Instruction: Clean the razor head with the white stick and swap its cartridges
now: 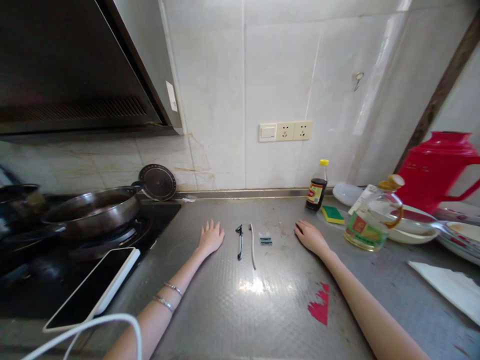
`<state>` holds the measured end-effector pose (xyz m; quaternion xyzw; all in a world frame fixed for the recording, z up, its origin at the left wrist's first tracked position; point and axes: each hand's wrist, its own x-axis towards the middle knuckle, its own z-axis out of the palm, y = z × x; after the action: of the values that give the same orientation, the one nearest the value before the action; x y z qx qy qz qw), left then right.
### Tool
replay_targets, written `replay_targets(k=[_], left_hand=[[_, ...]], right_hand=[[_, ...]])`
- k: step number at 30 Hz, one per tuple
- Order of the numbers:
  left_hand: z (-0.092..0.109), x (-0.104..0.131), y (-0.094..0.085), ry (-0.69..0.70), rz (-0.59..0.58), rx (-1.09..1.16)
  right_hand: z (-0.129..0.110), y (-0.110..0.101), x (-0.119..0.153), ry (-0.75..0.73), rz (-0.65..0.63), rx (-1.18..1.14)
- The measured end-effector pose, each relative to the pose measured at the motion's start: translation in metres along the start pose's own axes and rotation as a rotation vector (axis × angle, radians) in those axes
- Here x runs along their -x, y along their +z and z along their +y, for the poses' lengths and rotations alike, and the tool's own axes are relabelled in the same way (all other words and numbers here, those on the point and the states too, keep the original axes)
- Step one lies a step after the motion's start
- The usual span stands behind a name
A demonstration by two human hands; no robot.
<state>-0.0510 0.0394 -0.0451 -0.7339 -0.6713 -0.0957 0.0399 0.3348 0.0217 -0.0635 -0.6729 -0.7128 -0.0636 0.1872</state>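
Note:
My left hand (211,237) lies flat on the steel counter (225,310), fingers apart, holding nothing. To its right is a razor (240,243) with a dark head and a slim handle. Beside the razor runs a thin pale stick (253,247) with a small dark end, perhaps a toothbrush or another handle. A small dark green piece (266,240), which looks like a razor cartridge, sits just right of the stick. My right hand (309,235) rests palm down on the counter farther right, with nothing in it. Neither hand touches these small things.
At left, a pan (93,212) stands on the black stove, with a phone (93,290) and white cable in front. On the right are a soy sauce bottle (317,187), a sponge (332,215), an oil jug (369,225), bowls and a red thermos (437,170).

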Motion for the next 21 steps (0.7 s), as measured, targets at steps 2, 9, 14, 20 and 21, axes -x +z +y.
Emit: replay_targets(k=[2, 9, 14, 20, 21], left_hand=[[0.000, 0.000, 0.000, 0.003, 0.003, 0.011], [0.000, 0.001, -0.003, 0.003, 0.005, 0.037], [-0.001, 0.001, -0.004, 0.001, 0.008, 0.053], [0.010, 0.009, -0.023, -0.019, 0.162, 0.104], [0.015, 0.012, -0.029, -0.017, 0.176, 0.116]], right_hand=[[-0.001, -0.002, 0.000, -0.003, -0.008, 0.005], [-0.003, -0.005, 0.001, -0.012, -0.006, -0.016], [-0.003, -0.005, 0.001, 0.001, -0.017, -0.007], [-0.004, -0.006, 0.001, 0.004, -0.018, 0.022], [-0.004, -0.006, 0.001, 0.001, -0.014, 0.019]])
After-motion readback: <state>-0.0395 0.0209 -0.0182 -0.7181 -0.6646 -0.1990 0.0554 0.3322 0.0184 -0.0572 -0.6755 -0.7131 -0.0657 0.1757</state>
